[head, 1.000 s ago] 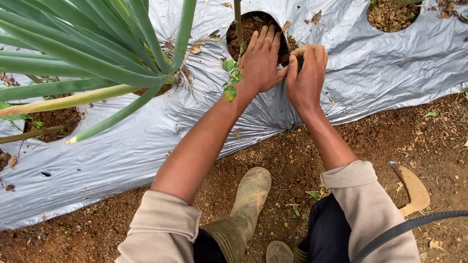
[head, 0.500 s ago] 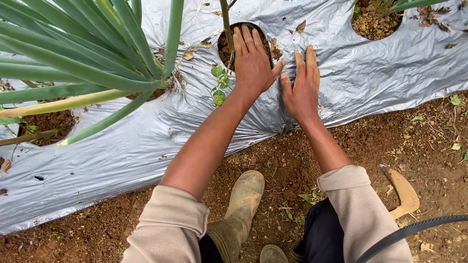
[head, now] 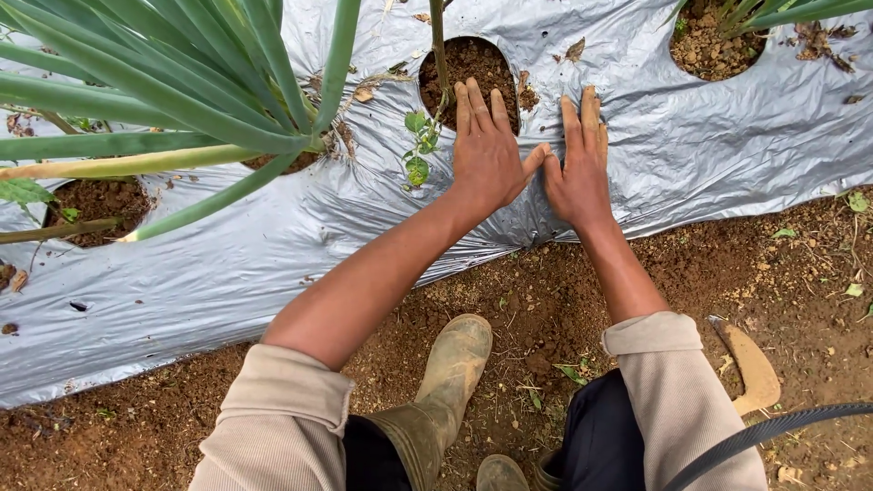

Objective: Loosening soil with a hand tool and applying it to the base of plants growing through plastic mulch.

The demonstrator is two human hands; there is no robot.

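My left hand [head: 485, 150] lies flat, fingers together, on the silver plastic mulch sheet [head: 273, 245] with its fingertips at the near rim of a round planting hole [head: 466, 68] filled with brown soil. My right hand [head: 578, 164] rests flat on the sheet just right of it, thumbs nearly touching. Neither hand holds anything. A thin stem [head: 439, 55] rises from the hole, and a small leafy weed [head: 417, 150] sits just left of my left hand.
A big plant with long green leaves [head: 182, 82] spreads over the sheet at the left. Another planting hole [head: 718, 41] is at the upper right. Bare brown soil [head: 546, 309] lies below the sheet, with my muddy boot [head: 450, 382] and a curved blade [head: 750, 364] on it.
Both hands came away from the hole's rim, opened out and now press flat on the sheet side by side. The view has shifted a little to the left.
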